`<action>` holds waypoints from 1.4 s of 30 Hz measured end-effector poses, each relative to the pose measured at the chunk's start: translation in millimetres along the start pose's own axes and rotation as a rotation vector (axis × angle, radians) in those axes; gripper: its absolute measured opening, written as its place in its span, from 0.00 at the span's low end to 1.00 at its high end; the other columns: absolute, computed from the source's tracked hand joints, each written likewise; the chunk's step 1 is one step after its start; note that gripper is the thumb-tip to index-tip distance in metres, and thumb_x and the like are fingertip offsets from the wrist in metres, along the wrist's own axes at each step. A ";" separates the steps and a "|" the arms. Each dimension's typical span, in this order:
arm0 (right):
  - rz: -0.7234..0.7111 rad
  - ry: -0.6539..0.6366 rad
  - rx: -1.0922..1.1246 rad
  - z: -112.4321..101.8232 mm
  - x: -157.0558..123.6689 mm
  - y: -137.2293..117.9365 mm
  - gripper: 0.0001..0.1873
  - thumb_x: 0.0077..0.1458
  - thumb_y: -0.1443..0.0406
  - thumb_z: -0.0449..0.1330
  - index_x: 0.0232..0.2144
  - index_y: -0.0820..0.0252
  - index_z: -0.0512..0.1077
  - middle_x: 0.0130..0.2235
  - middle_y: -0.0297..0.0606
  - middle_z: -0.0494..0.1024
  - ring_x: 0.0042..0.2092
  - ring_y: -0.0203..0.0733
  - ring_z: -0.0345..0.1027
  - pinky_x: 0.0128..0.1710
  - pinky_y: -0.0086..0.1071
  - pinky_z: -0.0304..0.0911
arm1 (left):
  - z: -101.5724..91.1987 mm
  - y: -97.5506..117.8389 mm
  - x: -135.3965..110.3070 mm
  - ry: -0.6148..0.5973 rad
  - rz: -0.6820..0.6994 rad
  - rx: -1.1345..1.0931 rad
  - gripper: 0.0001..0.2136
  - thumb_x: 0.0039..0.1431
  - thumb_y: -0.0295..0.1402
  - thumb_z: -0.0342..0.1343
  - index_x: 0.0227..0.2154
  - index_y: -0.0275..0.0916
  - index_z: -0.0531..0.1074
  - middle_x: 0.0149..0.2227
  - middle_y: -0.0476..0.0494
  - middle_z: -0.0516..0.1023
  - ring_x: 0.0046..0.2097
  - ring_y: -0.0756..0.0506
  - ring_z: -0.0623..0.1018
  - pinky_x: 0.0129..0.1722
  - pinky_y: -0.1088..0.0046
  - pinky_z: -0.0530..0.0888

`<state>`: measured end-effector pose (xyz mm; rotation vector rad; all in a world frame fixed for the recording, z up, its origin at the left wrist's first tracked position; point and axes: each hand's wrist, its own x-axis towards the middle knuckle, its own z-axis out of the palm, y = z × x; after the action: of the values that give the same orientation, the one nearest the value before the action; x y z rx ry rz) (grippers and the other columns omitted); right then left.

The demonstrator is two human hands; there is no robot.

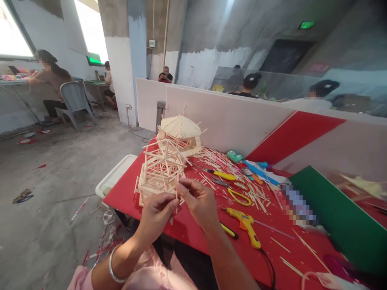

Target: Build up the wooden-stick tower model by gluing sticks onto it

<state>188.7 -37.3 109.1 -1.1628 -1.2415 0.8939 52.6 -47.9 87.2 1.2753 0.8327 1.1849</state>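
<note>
A wooden stick model tower [161, 169] stands on the red table [193, 229], with a thatched stick roof piece [180, 128] behind it. My left hand [157, 213] and my right hand [198, 199] meet just in front of the tower's base. Both pinch a thin wooden stick [177, 198] between fingers and thumb, close to the tower's lower right corner. A silver bangle sits on my left wrist.
A yellow glue gun [245, 223], yellow-handled scissors [236, 194], a yellow cutter [223, 175] and several loose sticks lie right of my hands. A white tray [116, 175] sits off the table's left edge. White and red partition boards stand behind. People sit at far tables.
</note>
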 end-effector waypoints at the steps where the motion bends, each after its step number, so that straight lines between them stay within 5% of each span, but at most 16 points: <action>1: -0.007 -0.003 -0.002 -0.1 0.0 0.6 0.15 0.49 0.54 0.67 0.33 0.60 0.78 0.27 0.35 0.79 0.26 0.35 0.70 0.27 0.29 0.67 | 0.0 -0.2 0.8 0.006 0.007 0.005 0.16 0.57 0.45 0.60 0.26 0.35 0.74 0.20 0.51 0.68 0.19 0.55 0.66 0.20 0.79 0.64; 10: -0.147 -0.070 -0.090 -5.8 -1.1 1.2 0.09 0.55 0.58 0.63 0.35 0.56 0.78 0.32 0.35 0.79 0.32 0.36 0.72 0.32 0.28 0.68 | -2.1 -8.5 3.5 0.128 0.241 0.283 0.06 0.59 0.32 0.58 0.29 0.37 0.78 0.26 0.48 0.76 0.25 0.53 0.71 0.26 0.79 0.68; 16: -0.303 -0.091 -0.092 -7.4 -5.6 -3.6 0.05 0.57 0.62 0.61 0.33 0.55 0.76 0.35 0.35 0.78 0.34 0.35 0.71 0.30 0.26 0.66 | -0.3 -3.8 2.4 0.232 0.311 0.312 0.05 0.57 0.34 0.61 0.30 0.37 0.78 0.31 0.45 0.77 0.31 0.51 0.75 0.28 0.79 0.70; 19: -0.505 -0.063 -0.159 -11.2 -10.3 -7.8 0.04 0.58 0.67 0.61 0.36 0.54 0.76 0.38 0.36 0.78 0.39 0.36 0.73 0.33 0.27 0.68 | -1.5 -0.9 0.6 0.314 0.207 0.196 0.10 0.54 0.38 0.64 0.28 0.36 0.76 0.28 0.47 0.73 0.27 0.53 0.71 0.25 0.80 0.67; 24: -0.853 -0.117 -0.396 -14.4 -12.8 -5.6 0.20 0.57 0.74 0.58 0.49 0.49 0.72 0.46 0.38 0.78 0.47 0.38 0.74 0.46 0.34 0.72 | -4.4 14.2 2.5 0.124 -0.167 -0.202 0.22 0.52 0.51 0.63 0.21 0.35 0.69 0.13 0.55 0.60 0.15 0.57 0.57 0.14 0.81 0.51; 28: -1.020 -0.093 -0.487 -11.3 -9.5 -0.9 0.23 0.56 0.75 0.59 0.51 0.48 0.71 0.47 0.39 0.77 0.52 0.42 0.71 0.50 0.41 0.71 | -6.3 32.4 11.6 0.124 -0.231 -0.302 0.21 0.44 0.48 0.69 0.24 0.34 0.71 0.14 0.57 0.61 0.15 0.58 0.57 0.14 0.83 0.49; 42: -0.893 -0.008 -0.499 -17.5 -6.1 9.3 0.23 0.55 0.76 0.57 0.51 0.54 0.71 0.42 0.42 0.77 0.44 0.41 0.71 0.43 0.36 0.70 | -12.2 65.5 61.0 0.113 -0.038 0.035 0.18 0.47 0.46 0.67 0.21 0.35 0.70 0.12 0.58 0.59 0.14 0.59 0.56 0.14 0.81 0.49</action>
<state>205.9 -44.1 99.6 -0.8108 -1.8214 -0.0876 43.1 7.3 158.0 1.2247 0.9603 1.2254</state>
